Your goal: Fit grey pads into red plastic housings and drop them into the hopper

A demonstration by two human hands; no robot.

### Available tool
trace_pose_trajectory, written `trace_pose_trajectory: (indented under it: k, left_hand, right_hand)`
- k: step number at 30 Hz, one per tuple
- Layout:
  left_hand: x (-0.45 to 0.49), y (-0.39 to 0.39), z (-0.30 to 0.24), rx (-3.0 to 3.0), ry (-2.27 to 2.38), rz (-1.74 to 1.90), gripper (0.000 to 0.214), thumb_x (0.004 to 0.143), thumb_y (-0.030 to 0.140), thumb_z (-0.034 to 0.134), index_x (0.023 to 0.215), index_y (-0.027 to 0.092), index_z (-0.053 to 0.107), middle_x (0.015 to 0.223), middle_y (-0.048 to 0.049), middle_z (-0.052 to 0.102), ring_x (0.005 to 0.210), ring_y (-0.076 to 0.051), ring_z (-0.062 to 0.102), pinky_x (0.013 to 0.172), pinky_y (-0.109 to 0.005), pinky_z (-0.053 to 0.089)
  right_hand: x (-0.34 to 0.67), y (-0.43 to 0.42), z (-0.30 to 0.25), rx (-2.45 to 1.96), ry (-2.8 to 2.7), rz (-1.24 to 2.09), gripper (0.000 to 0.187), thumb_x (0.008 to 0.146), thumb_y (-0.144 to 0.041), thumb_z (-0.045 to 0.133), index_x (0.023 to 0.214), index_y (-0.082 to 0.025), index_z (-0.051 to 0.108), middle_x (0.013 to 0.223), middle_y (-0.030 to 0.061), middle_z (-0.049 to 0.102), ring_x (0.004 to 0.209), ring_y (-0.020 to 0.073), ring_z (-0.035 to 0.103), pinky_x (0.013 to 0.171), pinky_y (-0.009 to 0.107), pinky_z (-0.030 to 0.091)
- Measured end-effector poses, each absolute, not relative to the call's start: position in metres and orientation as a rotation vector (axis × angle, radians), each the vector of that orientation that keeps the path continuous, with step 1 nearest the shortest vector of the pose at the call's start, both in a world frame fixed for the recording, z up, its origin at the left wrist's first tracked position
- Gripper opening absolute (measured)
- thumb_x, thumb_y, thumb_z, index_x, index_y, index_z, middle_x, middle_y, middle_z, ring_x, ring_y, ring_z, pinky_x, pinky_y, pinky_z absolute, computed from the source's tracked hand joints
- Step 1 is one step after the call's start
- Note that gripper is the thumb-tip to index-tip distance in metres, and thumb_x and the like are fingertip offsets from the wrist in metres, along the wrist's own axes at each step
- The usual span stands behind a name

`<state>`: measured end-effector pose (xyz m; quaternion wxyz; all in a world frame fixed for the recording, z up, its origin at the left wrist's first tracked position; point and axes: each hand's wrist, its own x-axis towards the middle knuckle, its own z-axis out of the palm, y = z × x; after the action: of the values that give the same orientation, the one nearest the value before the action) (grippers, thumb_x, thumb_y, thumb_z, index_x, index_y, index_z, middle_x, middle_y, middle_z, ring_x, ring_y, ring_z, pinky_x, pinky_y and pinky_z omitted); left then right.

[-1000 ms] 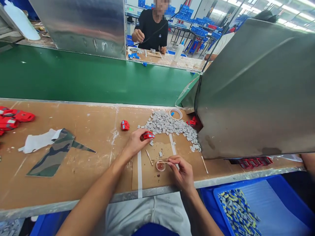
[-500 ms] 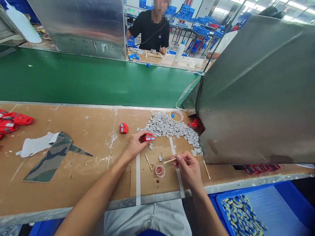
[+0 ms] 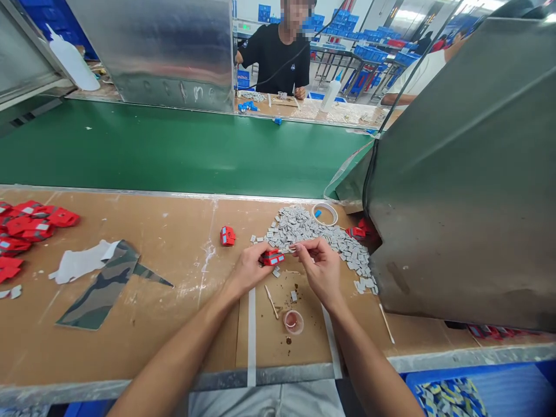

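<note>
My left hand [image 3: 253, 265] grips a red toy car piece [image 3: 273, 258] with pale windows, fingers closed on its left side. Pinched in my right hand [image 3: 320, 269] is a cotton swab [image 3: 286, 251], its tip against or very close to the top of the red piece. Just beyond both hands spreads a heap of small grey tiles [image 3: 299, 223]. Nearer me stands a small clear cup [image 3: 293, 322] with reddish liquid in it. A second swab [image 3: 271, 302] and a single grey tile [image 3: 294, 296] lie beside the cup.
Another red piece [image 3: 227, 236] sits left of my hands, with a red pile [image 3: 32, 226] farther left. Camouflage cloth [image 3: 102, 289] lies on the bench. A metal panel [image 3: 469, 174] rises at right. Beyond the green belt [image 3: 174, 150] sits a person [image 3: 280, 61].
My right hand has moved up and left from near the cup, bringing the swab to the red piece. My left hand still holds that piece. The camera view has shifted slightly.
</note>
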<state>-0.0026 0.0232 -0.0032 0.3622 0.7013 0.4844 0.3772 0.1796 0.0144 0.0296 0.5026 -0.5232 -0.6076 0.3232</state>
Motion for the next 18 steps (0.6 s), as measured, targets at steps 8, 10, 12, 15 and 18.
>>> trace_pose_trajectory:
  k: [8,10,12,15,18]
  left_hand:
    - [-0.0030,0.0222,-0.0010,1.835,1.251,0.960,0.008,0.076,0.013,0.064,0.079,0.019,0.061,0.074,0.0020,0.065,0.069,-0.015,0.058,0.068,-0.024,0.044]
    - [-0.0028,0.0222,-0.0006,1.837,1.244,0.958,0.008,0.076,0.012,0.063,0.079,0.019,0.061,0.074,0.0021,0.065,0.068,-0.015,0.057,0.067,-0.024,0.043]
    - [-0.0025,0.0222,-0.0006,1.839,1.235,0.961,0.008,0.076,0.012,0.063,0.079,0.019,0.060,0.073,0.0021,0.064,0.068,-0.015,0.056,0.067,-0.024,0.042]
    - [-0.0022,0.0218,-0.0005,1.832,1.237,0.965,0.007,0.077,0.013,0.063,0.078,0.019,0.059,0.073,0.0020,0.063,0.067,-0.014,0.055,0.065,-0.023,0.040]
    - [-0.0020,0.0210,0.0003,1.830,1.240,0.957,0.007,0.080,0.016,0.063,0.077,0.019,0.058,0.072,0.0019,0.061,0.066,-0.014,0.054,0.064,-0.023,0.039]
  right_hand:
    - [0.1762,0.0151,0.0249,-1.259,-1.523,0.783,0.025,0.091,-0.044,0.064,0.083,-0.020,0.065,0.076,0.0048,0.072,0.067,0.0179,0.068,0.064,0.030,0.055]
    - [0.1753,0.0158,0.0230,-1.249,-1.540,0.785,0.025,0.091,-0.043,0.064,0.082,-0.020,0.064,0.076,0.0049,0.072,0.067,0.0182,0.069,0.064,0.030,0.055]
    - [0.1748,0.0164,0.0223,-1.238,-1.558,0.779,0.024,0.092,-0.042,0.063,0.082,-0.020,0.064,0.076,0.0049,0.073,0.068,0.0184,0.070,0.065,0.031,0.056]
    - [0.1753,0.0167,0.0233,-1.234,-1.591,0.735,0.023,0.092,-0.041,0.062,0.081,-0.021,0.064,0.077,0.0048,0.074,0.068,0.0187,0.070,0.065,0.031,0.055]
    - [0.1766,0.0157,0.0238,-1.241,-1.612,0.685,0.021,0.092,-0.039,0.062,0.081,-0.021,0.064,0.076,0.0046,0.074,0.068,0.0191,0.070,0.064,0.031,0.055]
